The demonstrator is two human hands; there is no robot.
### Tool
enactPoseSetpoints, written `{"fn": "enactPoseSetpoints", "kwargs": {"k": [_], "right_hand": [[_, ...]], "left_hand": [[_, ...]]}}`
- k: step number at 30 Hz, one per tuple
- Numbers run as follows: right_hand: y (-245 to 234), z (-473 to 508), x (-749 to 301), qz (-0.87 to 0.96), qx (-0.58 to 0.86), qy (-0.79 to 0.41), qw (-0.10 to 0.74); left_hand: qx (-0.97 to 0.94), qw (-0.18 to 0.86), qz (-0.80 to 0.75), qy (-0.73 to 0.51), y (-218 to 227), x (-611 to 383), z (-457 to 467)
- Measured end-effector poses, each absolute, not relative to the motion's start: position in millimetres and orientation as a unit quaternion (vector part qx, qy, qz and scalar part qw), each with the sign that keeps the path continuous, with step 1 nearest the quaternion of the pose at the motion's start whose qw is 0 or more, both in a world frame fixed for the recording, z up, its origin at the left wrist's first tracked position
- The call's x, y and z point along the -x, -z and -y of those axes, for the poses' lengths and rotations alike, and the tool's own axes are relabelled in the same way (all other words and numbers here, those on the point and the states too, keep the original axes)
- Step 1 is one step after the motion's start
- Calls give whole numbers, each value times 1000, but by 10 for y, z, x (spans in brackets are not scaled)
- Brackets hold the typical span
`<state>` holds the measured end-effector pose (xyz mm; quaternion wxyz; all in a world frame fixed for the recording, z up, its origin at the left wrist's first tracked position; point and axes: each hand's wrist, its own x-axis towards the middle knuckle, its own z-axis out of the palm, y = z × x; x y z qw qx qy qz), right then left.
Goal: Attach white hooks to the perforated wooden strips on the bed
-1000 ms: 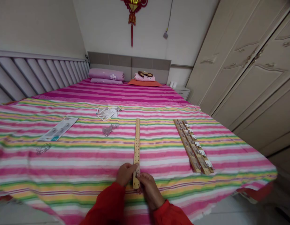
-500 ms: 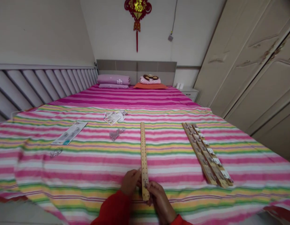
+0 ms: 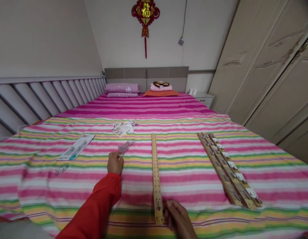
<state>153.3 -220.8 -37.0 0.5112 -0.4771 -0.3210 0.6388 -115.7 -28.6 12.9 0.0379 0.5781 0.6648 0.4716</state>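
Observation:
My left hand [image 3: 115,162] reaches out with its fingers closed at the near edge of a small clear plastic bag [image 3: 123,148], with small metal pieces beside and in it. A long, narrow wooden strip with rows of holes [image 3: 155,169] lies lengthwise before me. Near its close end sits a small metal hook [image 3: 158,204]. Right beside that end is my right hand [image 3: 178,215], fingers curled and drawn together. What its fingertips hold, if anything, is hidden.
Several similar strips with hooks and white tags [image 3: 228,169] lie at right. Left are a packaged card of hooks [image 3: 78,147] and thin wire pieces [image 3: 61,168]. Farther off rests a pile of cards and packets [image 3: 124,127]. A striped sheet [image 3: 134,186] covers the bed.
My left hand has left the wooden strip and moved forward and left to the plastic bag. My right hand has shifted slightly right, off the hook. The view has tilted a little.

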Motion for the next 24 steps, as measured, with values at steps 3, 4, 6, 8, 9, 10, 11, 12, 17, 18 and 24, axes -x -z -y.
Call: {"fn": "enactPoseSetpoints", "kwargs": {"k": [3,4,6,8,9,10,11,12,17,18,24], "right_hand": [[352,2206,-1572,317,487,-626,520],[345,2206,-1579,314,489,-622,525],[338,2201,-1586,307,489,-619,533],[344,2192,-1590,307,485,-620,535],[349,2186,-1593,310,482,-621,534],[353,2180,-1597,315,480,-622,533],[355,2173,-1603,321,478,-620,533],[352,2166,-1609,328,477,-618,532],[248,2123,-1646,349,487,-596,535],[213,2112,-1652,351,490,-591,537],[26,2061,-1666,363,494,-571,546]], "left_hand": [[-588,18,-672,-450,-76,1178,239],[-589,17,-671,-449,-66,1186,234],[-595,21,-661,-456,-52,1209,240],[-604,38,-645,-467,-36,1235,270],[-608,51,-636,-472,-26,1245,297],[-610,67,-628,-478,-17,1250,333],[-609,85,-620,-487,-9,1248,377],[-603,105,-613,-500,-6,1237,428],[-457,268,-600,-599,-89,1074,720],[-406,325,-593,-614,-125,1035,766],[-151,592,-472,-635,-328,917,843]]}}
